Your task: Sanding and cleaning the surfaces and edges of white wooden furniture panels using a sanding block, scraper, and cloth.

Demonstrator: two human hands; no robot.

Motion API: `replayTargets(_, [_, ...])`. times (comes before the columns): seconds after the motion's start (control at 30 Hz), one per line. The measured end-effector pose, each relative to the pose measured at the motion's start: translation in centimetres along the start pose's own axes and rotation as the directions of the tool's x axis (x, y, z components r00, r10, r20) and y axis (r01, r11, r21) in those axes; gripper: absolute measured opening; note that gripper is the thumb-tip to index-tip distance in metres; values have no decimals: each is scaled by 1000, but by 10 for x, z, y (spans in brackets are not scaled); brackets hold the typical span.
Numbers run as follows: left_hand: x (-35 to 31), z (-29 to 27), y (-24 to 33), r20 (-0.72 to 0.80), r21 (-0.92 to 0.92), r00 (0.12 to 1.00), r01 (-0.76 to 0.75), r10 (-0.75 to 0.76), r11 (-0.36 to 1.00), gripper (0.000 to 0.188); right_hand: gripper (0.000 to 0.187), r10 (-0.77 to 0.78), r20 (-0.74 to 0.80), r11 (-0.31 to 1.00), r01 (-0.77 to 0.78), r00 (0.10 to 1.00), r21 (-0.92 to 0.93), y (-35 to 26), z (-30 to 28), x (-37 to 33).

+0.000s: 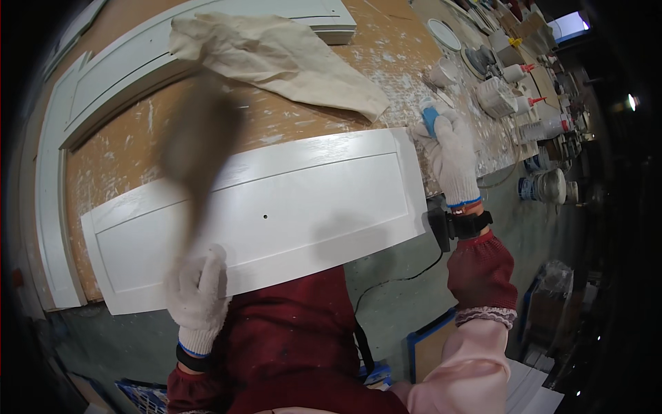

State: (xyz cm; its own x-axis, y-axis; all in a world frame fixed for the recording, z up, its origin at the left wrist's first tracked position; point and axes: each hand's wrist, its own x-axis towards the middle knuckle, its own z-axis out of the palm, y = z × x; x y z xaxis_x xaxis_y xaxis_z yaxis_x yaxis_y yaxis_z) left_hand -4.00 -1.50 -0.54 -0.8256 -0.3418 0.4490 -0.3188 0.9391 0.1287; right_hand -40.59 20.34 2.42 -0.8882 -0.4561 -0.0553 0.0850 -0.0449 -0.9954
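Note:
Before me lies a white framed panel (pixel 310 200) with a small dark hole in its middle, slanted across the front edge of a paint-marked workbench (pixel 117 165). At the panel's lower left edge my left hand (pixel 198 293), in a white knit glove, is closed round the handle of a brush (pixel 203 131). The brush points up toward the camera, its wide brown end badly blurred. My right hand (pixel 455 148), gloved too, is closed on a small blue block (pixel 429 121) just beyond the panel's far right corner. The block's kind cannot be made out.
A crumpled beige cloth (pixel 276 62) lies behind the panel. White frame pieces (pixel 62 193) line the bench's left and back. On the right are white tubs (pixel 496 96), glue bottles with red nozzles (pixel 529 103) and other clutter. A black cable (pixel 393 279) hangs below my right wrist.

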Motion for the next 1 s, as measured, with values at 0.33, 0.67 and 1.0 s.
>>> replayTargets(0.33, [-13,4,-4,100,-11,995,29,-28,1000,52,22,54,140,995,-65,989,76,-6,-7,-22])
replayTargets(0.67, [-9,4,-4,80,10,997,-8,7,1000,44,29,-127,-66,971,111,990,-214,10,-17,-45])
replayTargets(1.0, [-5,7,-13,104,85,994,-48,39,995,50,29,-146,-367,964,48,919,-263,9,-51,-118])
